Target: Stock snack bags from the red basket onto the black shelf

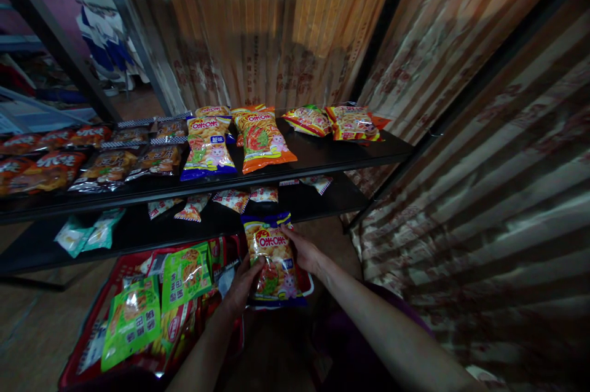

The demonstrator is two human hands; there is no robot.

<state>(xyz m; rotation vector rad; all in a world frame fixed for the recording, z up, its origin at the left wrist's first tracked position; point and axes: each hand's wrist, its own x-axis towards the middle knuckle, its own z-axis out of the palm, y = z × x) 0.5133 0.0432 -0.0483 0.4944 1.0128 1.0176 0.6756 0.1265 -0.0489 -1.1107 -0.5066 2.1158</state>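
Between my two hands is a blue-edged snack bag with red lettering and a pink cartoon figure, held upright in front of the lower shelf. My left hand grips its left side, thumb across the front. On the right edge, my right hand is closed around the bag near its upper half. A similar blue-edged snack bag and an orange snack bag stand on the upper shelf. Left of my hands, a red basket holds several packets, among them green packets.
Brown packets fill the upper shelf's left part; two yellow-red packets lie at its right. The lower shelf bears small white-red packets and teal packets. A patterned curtain hangs at the right, beside a black shelf post.
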